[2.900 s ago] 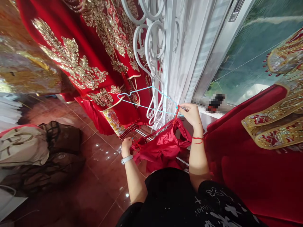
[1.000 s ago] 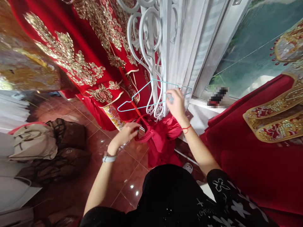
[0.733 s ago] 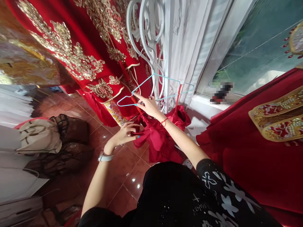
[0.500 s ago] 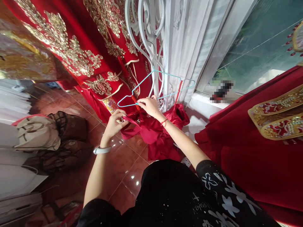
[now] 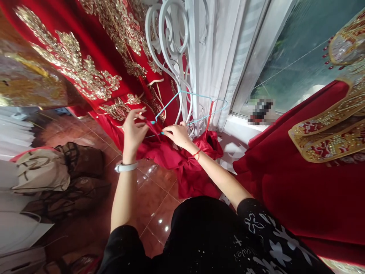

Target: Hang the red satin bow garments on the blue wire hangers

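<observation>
A red satin dress (image 5: 189,171) hangs from a light blue hanger (image 5: 196,94), whose hook is on a white scrolled metal stand (image 5: 182,45). A thin red loop (image 5: 210,116) holds its right side to the hanger. My left hand (image 5: 134,131) pinches the dress's red strap at the hanger's left end. Close beside it, my right hand (image 5: 177,135) is closed with thumb and finger together on the lower part of that strap. The hanger's left tip is hidden by the strap and fingers.
Red garments with gold sequins (image 5: 82,64) hang at the left. Another red garment with beaded gold panels (image 5: 316,137) is on the right, by a window (image 5: 308,57). Beige and brown bags (image 5: 45,169) lie on the tiled floor (image 5: 154,190).
My left hand has risen with the strap, bringing it up to the hanger's left end. My right hand has shifted slightly down, staying at the strap.
</observation>
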Motion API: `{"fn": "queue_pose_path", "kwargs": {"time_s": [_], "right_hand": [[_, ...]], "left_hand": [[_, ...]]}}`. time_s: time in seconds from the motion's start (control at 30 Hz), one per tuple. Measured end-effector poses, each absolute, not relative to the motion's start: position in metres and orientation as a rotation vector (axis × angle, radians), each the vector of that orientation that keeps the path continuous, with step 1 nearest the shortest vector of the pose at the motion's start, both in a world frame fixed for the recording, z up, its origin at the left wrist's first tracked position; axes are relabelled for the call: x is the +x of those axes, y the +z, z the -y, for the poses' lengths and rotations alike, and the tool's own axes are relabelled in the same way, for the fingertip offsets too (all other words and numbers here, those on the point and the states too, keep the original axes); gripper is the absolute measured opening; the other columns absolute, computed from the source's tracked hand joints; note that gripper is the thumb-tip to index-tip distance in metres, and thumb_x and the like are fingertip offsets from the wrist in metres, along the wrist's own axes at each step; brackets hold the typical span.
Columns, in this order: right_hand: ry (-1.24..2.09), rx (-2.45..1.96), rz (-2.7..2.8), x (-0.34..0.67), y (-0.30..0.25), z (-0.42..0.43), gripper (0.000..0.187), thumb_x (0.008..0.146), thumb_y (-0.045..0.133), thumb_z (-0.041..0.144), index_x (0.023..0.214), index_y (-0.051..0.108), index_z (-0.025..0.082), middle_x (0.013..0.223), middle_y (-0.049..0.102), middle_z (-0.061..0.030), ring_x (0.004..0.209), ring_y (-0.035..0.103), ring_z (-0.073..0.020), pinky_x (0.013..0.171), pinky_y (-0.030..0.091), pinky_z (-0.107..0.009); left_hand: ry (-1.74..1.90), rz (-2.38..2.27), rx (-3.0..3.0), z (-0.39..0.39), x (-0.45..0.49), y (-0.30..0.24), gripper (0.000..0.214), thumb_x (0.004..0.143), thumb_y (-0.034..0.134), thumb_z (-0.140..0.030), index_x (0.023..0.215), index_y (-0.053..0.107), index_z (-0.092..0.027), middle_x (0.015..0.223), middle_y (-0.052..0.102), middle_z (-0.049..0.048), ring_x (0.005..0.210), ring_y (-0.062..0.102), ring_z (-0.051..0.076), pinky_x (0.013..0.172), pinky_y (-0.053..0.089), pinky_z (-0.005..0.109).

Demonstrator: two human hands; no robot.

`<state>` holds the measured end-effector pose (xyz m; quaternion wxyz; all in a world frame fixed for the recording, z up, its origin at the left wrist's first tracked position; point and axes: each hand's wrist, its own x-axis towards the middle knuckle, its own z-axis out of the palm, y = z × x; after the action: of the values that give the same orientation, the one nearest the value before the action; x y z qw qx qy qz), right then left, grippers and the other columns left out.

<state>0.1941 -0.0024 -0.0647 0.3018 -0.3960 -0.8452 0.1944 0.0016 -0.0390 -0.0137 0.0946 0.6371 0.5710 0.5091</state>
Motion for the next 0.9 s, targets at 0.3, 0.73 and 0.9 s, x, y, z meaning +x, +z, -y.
{"fn": "queue_pose_path", "kwargs": {"time_s": [0.3, 0.73, 0.9], "right_hand": [[0.449, -0.969, 1.862, 0.241, -0.085, 0.025, 0.026, 0.101, 0.052, 0.025, 0.114, 0.073, 0.035, 0.128, 0.076, 0.0042, 0.124, 0.066, -0.0201, 0.121, 0.038, -0.039], [0.538, -1.992, 1.294, 0.39, -0.211, -0.011, 0.061, 0.07, 0.077, 0.027, 0.128, 0.058, 0.021, 0.121, 0.065, -0.0219, 0.101, 0.068, -0.0357, 0.086, 0.052, -0.048], [0.365, -1.768, 1.387, 0.413, -0.209, -0.011, 0.003, 0.085, 0.055, 0.029, 0.084, 0.058, 0.028, 0.081, 0.063, -0.0084, 0.08, 0.065, -0.028, 0.076, 0.051, -0.045]], "left_hand": [[1.325, -1.673, 1.741, 0.049, -0.009, -0.067, 0.063, 0.079, 0.075, -0.054, 0.13, 0.054, -0.023, 0.094, 0.066, 0.0034, 0.069, 0.072, 0.018, 0.065, 0.06, 0.031], [1.309, -1.782, 2.134, 0.013, 0.009, -0.041, 0.029, 0.094, 0.061, -0.045, 0.108, 0.07, -0.022, 0.1, 0.072, 0.0071, 0.097, 0.067, 0.026, 0.101, 0.053, 0.044], [1.404, -1.868, 2.103, -0.001, 0.009, -0.058, 0.024, 0.096, 0.06, -0.045, 0.096, 0.07, -0.023, 0.077, 0.06, 0.0021, 0.079, 0.059, 0.022, 0.091, 0.051, 0.04]]}}
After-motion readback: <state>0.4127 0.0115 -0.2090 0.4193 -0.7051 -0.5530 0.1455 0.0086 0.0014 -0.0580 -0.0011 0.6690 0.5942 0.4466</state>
